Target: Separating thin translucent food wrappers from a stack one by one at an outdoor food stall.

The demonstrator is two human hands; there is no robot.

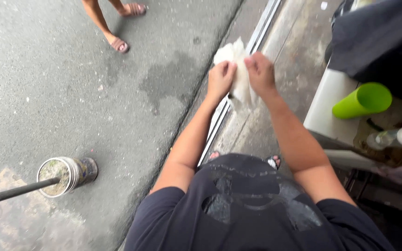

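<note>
A crumpled white cloth [239, 74] is held out in front of the body, bunched between both hands above the metal rail [219, 116] that runs along the edge of the pavement. The left hand [220, 79] is closed on its left side and the right hand [260, 72] pinches its right side, so the cloth is gripped from both ends, a loose tail hanging below. If either grip slackens, that tail could probably drop onto the wet, dirty concrete [173, 79] and soil the cloth. A green cup [364, 100] lies tipped on the white ledge [324, 111] near the right elbow, and a wide swing might knock it off. Another person's sandalled feet [119, 44] stand well apart on the road.
</note>
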